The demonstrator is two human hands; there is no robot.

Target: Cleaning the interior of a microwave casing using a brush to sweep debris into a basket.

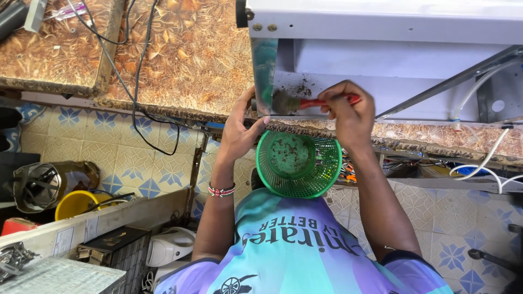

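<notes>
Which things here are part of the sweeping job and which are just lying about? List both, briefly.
In use:
right hand holding the red-handled brush
left hand at the green basket
dirt crumbs inside the white appliance

Lying about:
black cables
yellow bowl
white wires
white kettle

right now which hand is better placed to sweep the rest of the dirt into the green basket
Right. The right hand already grips the red-handled brush, its bristles beside the dirt specks on the white appliance. The left hand is busy at the rim of the green basket under the edge.
</notes>
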